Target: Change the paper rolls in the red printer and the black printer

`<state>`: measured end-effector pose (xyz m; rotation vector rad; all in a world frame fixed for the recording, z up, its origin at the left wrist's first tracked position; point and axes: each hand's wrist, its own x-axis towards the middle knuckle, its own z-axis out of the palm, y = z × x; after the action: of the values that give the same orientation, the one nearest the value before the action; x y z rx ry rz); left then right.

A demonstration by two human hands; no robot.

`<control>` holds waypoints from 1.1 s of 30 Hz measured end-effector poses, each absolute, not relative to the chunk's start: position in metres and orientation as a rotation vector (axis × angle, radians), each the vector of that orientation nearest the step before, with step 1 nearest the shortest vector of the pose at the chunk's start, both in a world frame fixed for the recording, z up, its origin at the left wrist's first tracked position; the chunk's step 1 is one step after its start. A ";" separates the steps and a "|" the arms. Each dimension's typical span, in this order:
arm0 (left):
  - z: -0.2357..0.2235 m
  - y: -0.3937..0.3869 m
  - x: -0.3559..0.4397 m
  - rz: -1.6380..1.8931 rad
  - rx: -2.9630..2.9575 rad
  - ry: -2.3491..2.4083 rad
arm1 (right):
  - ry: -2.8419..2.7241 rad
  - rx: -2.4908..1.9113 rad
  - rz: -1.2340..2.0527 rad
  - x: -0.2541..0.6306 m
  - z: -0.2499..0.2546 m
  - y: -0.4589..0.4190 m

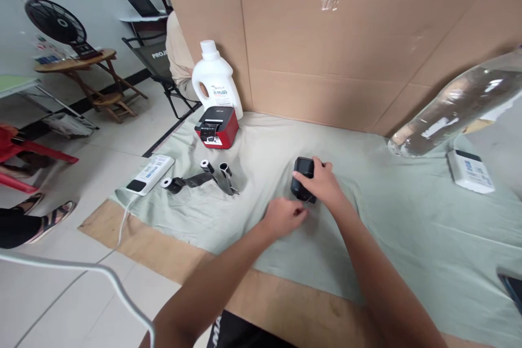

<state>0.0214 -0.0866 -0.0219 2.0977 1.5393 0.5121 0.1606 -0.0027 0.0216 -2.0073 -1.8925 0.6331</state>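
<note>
The black device (300,189) is over the middle of the cloth (391,223), between the two hands and just beyond the left one. The right hand (323,178) grips it from the right, thumb laid across its upper face and fingers around the far right side. The left hand (285,216) is at its near end, fingers curled in and fingertips close to the near edge; whether they touch it or pinch anything, I cannot tell. The device's long axis runs away from the person, nearly straight toward the cardboard (310,54), with a dark, glossy face turned up. Which end is its front is unclear, as is whether it rests on the cloth. The red box (227,133) stands well apart, beyond it to the left.
</note>
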 end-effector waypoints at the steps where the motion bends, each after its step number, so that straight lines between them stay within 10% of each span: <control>1: -0.022 -0.088 0.022 0.459 2.183 1.460 | -1.914 -2.069 0.590 0.153 0.024 -0.007; 11: -0.014 -0.094 0.021 0.292 2.394 1.181 | -1.846 -2.069 0.481 0.144 0.026 -0.014; 24: -0.026 -0.091 0.023 0.388 2.417 1.152 | -1.446 -2.315 -0.024 0.460 0.014 -0.016; 33: 0.001 -0.096 0.021 0.497 2.365 1.185 | -1.814 -2.162 -0.347 0.380 0.048 0.000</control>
<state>0.0213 -0.0958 0.0010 2.3647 1.1849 0.4971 0.3805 -0.0001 0.0484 -2.1624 -1.8143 -0.3468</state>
